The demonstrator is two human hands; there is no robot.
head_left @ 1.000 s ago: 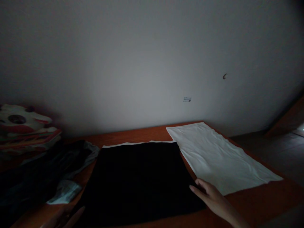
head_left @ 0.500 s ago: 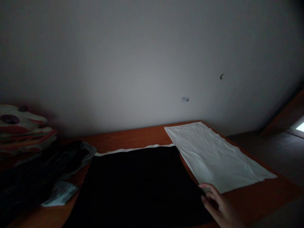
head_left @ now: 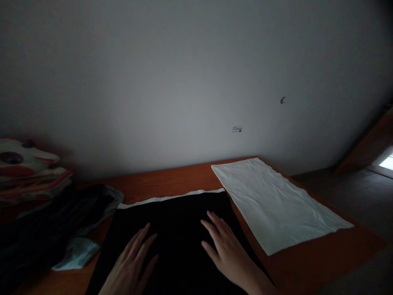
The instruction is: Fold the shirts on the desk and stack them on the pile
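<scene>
A black cloth (head_left: 178, 221) with a white strip along its far edge lies spread flat on the wooden table. Over its left part is my left hand (head_left: 130, 260), fingers stretched out and apart. My right hand (head_left: 222, 241) is over the right part, also with spread fingers. Neither holds anything; whether the palms press on the fabric or hover just above it, I cannot tell. To the right lies a flat, slightly wrinkled white cloth (head_left: 276, 200), its left edge close to the black one. The near end of the black cloth runs out of view.
The reddish-brown wooden table (head_left: 159, 184) stands against a grey wall (head_left: 172, 82). At the left are a heap of dark clothes (head_left: 52, 225), a pale fabric piece (head_left: 76, 252) and a white-and-red cartoon-like object (head_left: 27, 168). Floor (head_left: 346, 192) shows beyond the table's right edge.
My right hand has let go of the black cloth's right edge and moved left and inward over it. My left hand has come into view over the cloth's left part.
</scene>
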